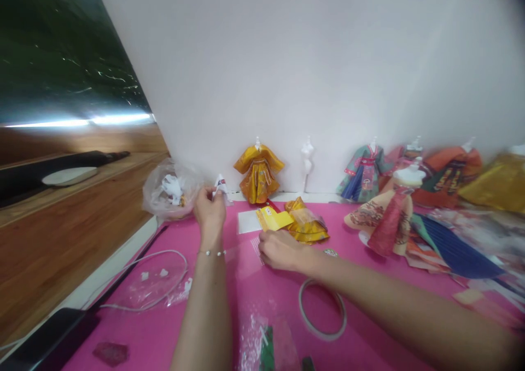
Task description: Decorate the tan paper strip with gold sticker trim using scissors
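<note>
My left hand (209,206) is raised at the left, its thumb and fingers closed on a crumpled white piece of paper (221,184) with red and dark print. Lower and to the right, my right hand (276,249) rests on the pink tabletop (164,316) with curled fingers. Its fingertips are at the edge of a small clear sheet with rows of tiny dots (257,249); anything pinched in them is hidden. Just beyond lie a yellow card (275,219), a white square (249,222) and a folded gold doll garment (307,223).
A clear plastic bag of scraps (170,190) stands back left. Along the wall are a gold-robed doll form (258,171), a bare white mannequin (307,160) and several dressed ones. A tape roll (322,335), a white cable (139,309) and fabric pieces (455,248) lie around.
</note>
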`<state>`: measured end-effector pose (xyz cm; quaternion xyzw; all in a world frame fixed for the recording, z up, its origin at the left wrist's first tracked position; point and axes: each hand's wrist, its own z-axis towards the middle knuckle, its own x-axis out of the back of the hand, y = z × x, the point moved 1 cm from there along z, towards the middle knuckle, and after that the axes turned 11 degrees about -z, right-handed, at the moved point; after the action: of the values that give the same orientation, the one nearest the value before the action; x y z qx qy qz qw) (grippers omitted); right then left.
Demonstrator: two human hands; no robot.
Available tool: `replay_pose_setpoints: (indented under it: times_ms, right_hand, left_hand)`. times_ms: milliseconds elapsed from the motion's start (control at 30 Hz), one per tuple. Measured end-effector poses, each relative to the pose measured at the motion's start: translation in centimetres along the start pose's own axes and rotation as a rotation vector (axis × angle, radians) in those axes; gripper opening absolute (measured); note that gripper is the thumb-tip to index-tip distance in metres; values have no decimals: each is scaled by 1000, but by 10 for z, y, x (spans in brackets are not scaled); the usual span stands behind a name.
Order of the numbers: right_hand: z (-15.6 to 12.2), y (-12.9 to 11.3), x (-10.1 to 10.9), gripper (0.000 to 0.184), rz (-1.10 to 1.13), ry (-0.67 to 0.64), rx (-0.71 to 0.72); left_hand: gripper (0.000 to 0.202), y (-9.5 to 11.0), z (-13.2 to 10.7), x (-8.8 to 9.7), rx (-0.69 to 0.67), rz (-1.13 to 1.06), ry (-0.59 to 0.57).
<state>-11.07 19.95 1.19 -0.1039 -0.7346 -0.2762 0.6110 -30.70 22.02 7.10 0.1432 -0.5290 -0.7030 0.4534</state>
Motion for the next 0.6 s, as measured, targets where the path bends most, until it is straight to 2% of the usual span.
replay_pose_setpoints:
  times_ms: [100,233,400,600]
  right_hand:
    - [7,6,10,34,68,-37,-75]
    - [23,10,19,35,158,-158,-86]
    - [35,18,14,38,222,-259,-137]
    - [34,23,14,34,259,-415,-141]
  left_hand:
    - [23,1,-1,-1,1,-4,-10]
    - [24,0,-1,-2,0,-9,-17]
    - [23,-3,1,-4,-10,-33,-15]
    - [23,-6,1,-6,-10,-56,-31]
